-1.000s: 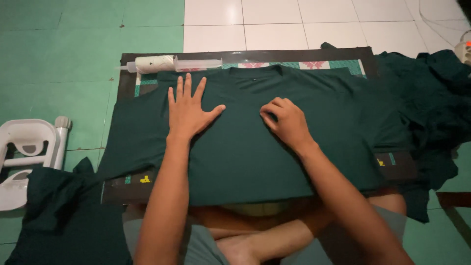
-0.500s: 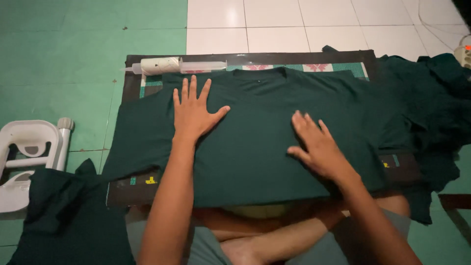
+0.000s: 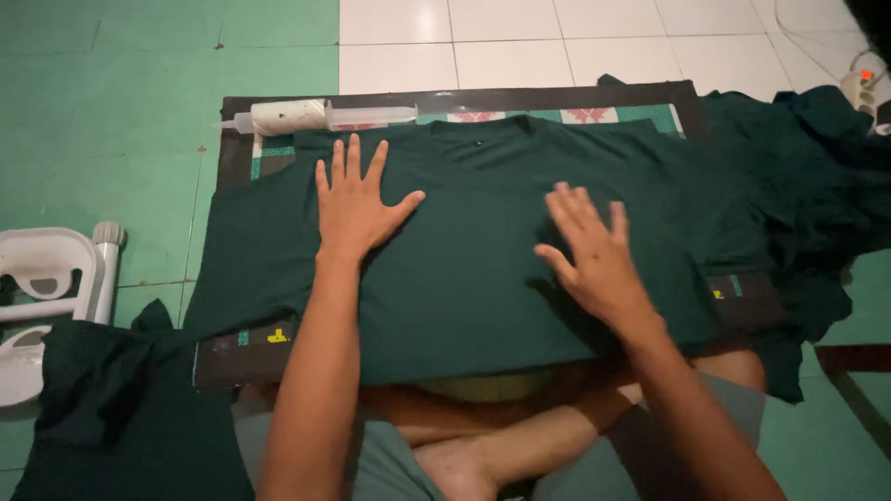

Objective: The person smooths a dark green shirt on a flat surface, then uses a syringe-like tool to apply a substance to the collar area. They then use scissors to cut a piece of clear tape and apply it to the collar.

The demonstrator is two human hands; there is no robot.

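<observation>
A dark green T-shirt (image 3: 483,269) lies spread flat on a dark board (image 3: 232,362) in front of my crossed legs, its collar at the far side. My left hand (image 3: 355,206) rests flat on the shirt's upper left part, fingers spread. Flat on the shirt's right half lies my right hand (image 3: 594,255), fingers apart. Neither hand holds anything.
A big clear syringe-like tube (image 3: 316,116) lies along the board's far edge. A heap of dark green cloth (image 3: 817,176) sits at the right, another dark green piece (image 3: 111,399) at the lower left. A white plastic stool (image 3: 46,297) stands at the left. A power strip (image 3: 865,88) lies at the far right.
My right hand slid from the shirt's middle out to the right and a little toward me, opening flat. My left hand stayed in place on the shirt.
</observation>
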